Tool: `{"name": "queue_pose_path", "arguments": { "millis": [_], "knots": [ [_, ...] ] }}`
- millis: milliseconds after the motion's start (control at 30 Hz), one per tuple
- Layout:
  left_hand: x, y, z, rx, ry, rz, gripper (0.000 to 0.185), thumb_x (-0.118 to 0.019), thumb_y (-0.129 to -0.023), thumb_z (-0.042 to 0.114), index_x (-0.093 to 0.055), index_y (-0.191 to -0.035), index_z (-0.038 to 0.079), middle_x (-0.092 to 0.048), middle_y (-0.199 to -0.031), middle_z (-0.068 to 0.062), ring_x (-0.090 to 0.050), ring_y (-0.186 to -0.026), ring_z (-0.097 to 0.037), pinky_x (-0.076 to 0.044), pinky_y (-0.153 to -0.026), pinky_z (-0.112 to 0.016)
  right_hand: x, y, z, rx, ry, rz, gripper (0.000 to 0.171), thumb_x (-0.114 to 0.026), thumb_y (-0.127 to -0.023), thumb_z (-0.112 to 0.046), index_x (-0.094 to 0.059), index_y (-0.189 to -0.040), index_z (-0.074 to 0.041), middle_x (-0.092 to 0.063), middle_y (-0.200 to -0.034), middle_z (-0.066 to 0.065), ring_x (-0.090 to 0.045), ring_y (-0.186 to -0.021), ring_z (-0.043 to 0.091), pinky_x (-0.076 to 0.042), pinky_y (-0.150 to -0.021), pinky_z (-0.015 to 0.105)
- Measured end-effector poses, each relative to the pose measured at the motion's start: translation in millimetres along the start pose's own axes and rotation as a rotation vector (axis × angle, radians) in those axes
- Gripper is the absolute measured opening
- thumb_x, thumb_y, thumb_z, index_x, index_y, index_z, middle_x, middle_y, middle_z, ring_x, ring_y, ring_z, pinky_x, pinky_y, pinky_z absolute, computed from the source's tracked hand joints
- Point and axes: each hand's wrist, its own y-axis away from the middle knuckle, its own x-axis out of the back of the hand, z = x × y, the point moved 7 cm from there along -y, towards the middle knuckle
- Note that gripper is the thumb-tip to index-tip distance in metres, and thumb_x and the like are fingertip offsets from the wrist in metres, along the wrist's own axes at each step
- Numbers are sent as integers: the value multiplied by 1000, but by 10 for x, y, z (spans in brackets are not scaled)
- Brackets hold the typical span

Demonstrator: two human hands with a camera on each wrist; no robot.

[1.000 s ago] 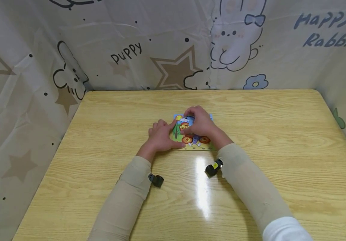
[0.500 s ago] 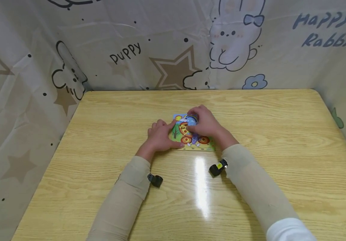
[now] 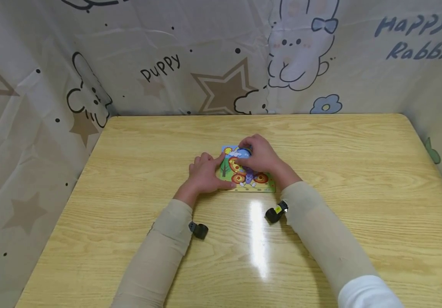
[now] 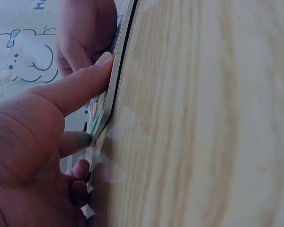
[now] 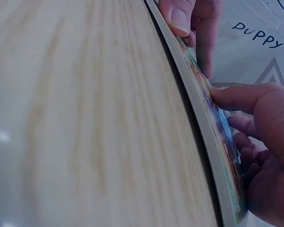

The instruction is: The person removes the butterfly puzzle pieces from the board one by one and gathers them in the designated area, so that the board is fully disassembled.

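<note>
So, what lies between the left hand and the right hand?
Part of the butterfly picture board, with its printed tree, in the head view.

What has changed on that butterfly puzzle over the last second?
The right hand shifted slightly to the person's right over the butterfly puzzle, so more of its upper left wing shows. The left hand stays at the puzzle's left edge, and the puzzle stays put on the wooden table.

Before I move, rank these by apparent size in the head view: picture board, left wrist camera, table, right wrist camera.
1. Table
2. Picture board, partly covered by the left hand and right hand
3. Left wrist camera and right wrist camera look too alike to rank.
</note>
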Motion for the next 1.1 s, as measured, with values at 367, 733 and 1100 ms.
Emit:
{"name": "queue_pose_path", "arguments": {
  "millis": [367, 733, 1100],
  "knots": [
    [-2, -10, -12, 1, -22, -4, 107, -78, -73, 67, -28, -158, 25, -39, -121, -10, -35, -107, -28, -29, -87, -45, 46, 21, 12, 7, -71, 51, 47, -84, -82, -36, -68, -114, -7, -57, -109, 6, -52, -96, 22, -44, -85, 39],
    [-13, -16, -14, 1, -21, -3, 108, -79, -73, 66, -28, -158, 24, -39, -121, -9, -34, -106, -27, -28, -87, -44, 163, 164, -16, 99, -168, 122, 46, -85, -81, -35, -70, -113, -6, -60, -108, 7, -53, -97, 23, -43, -85, 40],
    [-10, -13, -19, 4, 0, 0, 109, -80, -72, 65, -28, -158, 24, -39, -120, -8, -34, -106, -27, -28, -88, -43, 315, 297, 146, 112, -135, 176, 43, -86, -80, -32, -71, -112, -8, -61, -105, 5, -52, -92, 23, -43, -81, 39]
  ]
}}
